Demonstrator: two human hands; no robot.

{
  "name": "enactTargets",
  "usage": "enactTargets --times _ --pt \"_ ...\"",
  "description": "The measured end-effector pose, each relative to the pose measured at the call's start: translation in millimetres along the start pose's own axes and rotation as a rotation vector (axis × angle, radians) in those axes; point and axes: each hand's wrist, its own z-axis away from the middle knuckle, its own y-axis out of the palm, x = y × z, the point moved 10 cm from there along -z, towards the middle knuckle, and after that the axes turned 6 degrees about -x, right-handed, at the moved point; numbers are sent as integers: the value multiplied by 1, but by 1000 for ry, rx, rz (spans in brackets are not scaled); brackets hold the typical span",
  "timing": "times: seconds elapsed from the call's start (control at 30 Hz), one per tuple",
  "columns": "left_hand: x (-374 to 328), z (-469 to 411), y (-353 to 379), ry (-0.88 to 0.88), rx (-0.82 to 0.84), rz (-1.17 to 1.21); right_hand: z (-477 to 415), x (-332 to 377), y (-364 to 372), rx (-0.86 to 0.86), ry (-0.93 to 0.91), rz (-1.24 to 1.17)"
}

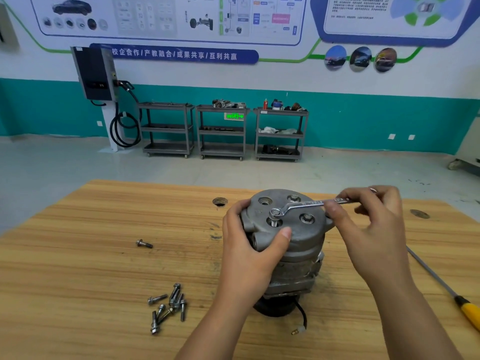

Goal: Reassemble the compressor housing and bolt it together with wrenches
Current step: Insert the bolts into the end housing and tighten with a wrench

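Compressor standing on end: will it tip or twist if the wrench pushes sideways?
Probably heavy: the compressor looks cast metal, so it should resist sliding. It stands tall on a narrower dark base, so it may rock. The left hand grips its cap, likely to stop twisting.

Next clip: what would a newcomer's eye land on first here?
The grey compressor housing stands upright mid-table, the left hand gripping its cap while the right hand holds a ring wrench on a half-raised bolt. Several loose bolts lie front-left of it; a yellow-handled screwdriver lies at the right edge.
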Motion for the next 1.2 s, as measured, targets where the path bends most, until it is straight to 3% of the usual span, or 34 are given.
enactTargets --times 0.17,0.3,0.4,0.57,0.67,0.77,0.93,1.13,1.2 --pt "1 0 -1 -2 -4 12 34 18 -35 -223 -202 -82" --pt "0 0 3 0 4 -13 58 46 -44 -270 -377 -239" --pt "-4 1 5 20 -4 -8 78 76 -33 -156 -571 -321" --pt "2 -6 9 -65 -26 112 82 115 18 176 -700 -134" --pt "5 -13 7 -39 -47 -74 66 130 39 280 -722 -42" --pt "-4 -5 11 22 23 -144 40 130 60 352 -642 101" --pt "-8 0 6 5 22 -31 -3 92 97 457 -295 358" --pt "-8 2 3 12 15 -20 -25 30 72 330 93 639" --pt "-9 2 5 13 23 -15 -21 27 56 213 102 611"
